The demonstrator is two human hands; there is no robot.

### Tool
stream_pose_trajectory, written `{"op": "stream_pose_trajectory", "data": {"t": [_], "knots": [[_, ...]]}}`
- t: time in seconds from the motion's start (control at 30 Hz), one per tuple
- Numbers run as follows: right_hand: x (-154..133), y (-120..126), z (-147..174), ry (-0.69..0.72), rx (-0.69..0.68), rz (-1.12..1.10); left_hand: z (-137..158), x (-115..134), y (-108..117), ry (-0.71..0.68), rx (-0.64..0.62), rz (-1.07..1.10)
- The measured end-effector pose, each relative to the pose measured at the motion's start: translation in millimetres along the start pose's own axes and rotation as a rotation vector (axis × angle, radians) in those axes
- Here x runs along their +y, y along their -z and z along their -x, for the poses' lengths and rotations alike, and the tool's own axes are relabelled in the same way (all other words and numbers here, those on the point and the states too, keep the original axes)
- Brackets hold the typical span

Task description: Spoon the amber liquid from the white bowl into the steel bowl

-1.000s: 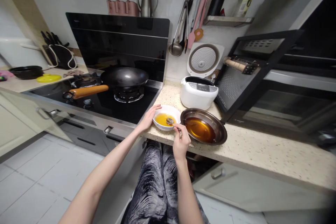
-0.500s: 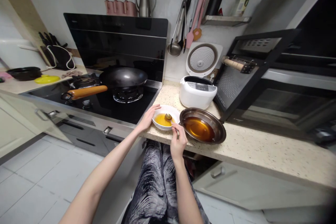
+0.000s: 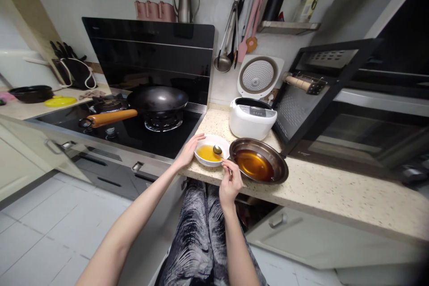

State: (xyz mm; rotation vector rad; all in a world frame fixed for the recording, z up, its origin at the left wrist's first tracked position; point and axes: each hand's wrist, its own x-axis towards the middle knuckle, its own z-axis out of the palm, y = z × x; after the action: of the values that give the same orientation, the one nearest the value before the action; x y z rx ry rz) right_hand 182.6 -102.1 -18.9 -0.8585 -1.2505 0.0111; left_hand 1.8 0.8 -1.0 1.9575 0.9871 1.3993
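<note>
My left hand grips the left rim of a white bowl, fingers on its edge. Yellow liquid covers the bottom of that bowl. Between the fingers of my right hand is the handle of a metal spoon, pinched near the bowl's right side. The spoon's head is over the yellow liquid; whether it touches the surface I cannot tell. Just to the right stands a dark metal basin holding amber-brown liquid.
Behind the bowls is a white rice cooker with its lid up. A wok with a wooden handle rests on the black gas stove at left. A black-framed rack with an oven stands right. Utensils hang above.
My right hand has moved slightly right and down. The spoon's head has shifted a little to the right within the white bowl. My left hand stays on the rim.
</note>
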Motion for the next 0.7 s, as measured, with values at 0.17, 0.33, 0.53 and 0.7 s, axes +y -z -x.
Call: {"op": "stream_pose_trajectory", "data": {"t": [0.17, 0.33, 0.53, 0.7], "knots": [[-6, 5, -6, 0.024, 0.011, -0.007, 0, 0, 0, -0.010, 0.001, 0.002], [-13, 10, -12, 0.037, 0.028, -0.013, 0, -4, 0, -0.006, -0.001, 0.008], [-20, 19, -20, 0.039, 0.069, -0.001, 0, -6, 0, -0.020, 0.001, 0.020], [-23, 29, -27, 0.040, 0.116, 0.044, 0, -3, 0, -0.017, -0.001, 0.009]]}}
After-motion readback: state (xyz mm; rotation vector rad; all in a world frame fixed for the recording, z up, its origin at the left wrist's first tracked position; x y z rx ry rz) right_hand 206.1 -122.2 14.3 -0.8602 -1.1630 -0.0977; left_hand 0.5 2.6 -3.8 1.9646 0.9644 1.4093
